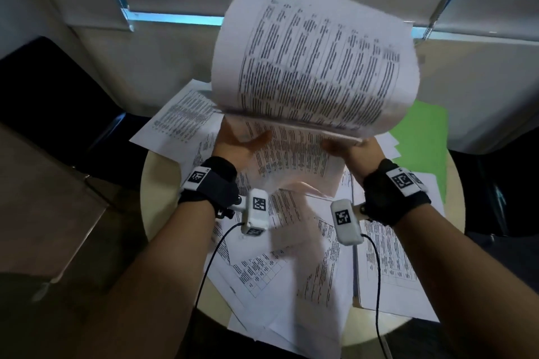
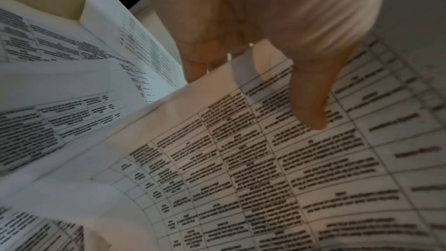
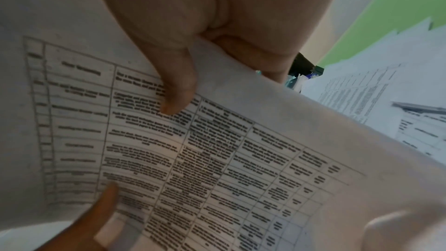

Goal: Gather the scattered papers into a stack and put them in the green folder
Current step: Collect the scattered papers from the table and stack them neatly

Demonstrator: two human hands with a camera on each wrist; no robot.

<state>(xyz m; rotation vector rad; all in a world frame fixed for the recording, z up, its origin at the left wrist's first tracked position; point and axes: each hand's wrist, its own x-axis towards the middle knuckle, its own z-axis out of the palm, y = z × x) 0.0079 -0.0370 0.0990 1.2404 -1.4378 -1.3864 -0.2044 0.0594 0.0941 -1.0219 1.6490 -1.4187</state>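
A thick stack of printed papers (image 1: 315, 67) is held up above the round table, its top sheets curling away and blurred. My left hand (image 1: 239, 140) grips the stack's lower left edge, thumb (image 2: 311, 106) pressed on the printed sheet (image 2: 265, 169). My right hand (image 1: 347, 148) grips the lower right edge, thumb (image 3: 176, 91) on top of the sheet (image 3: 217, 159), fingers underneath. The green folder (image 1: 423, 137) lies at the table's far right, partly under loose sheets; it shows as a green strip (image 3: 386, 18) in the right wrist view.
Several loose printed sheets (image 1: 291, 271) cover the round beige table (image 1: 157, 207), some overhanging its front and left edges. A dark chair (image 1: 49, 90) stands to the left, a brown surface (image 1: 43, 213) nearer left. Wrist camera cables hang over the papers.
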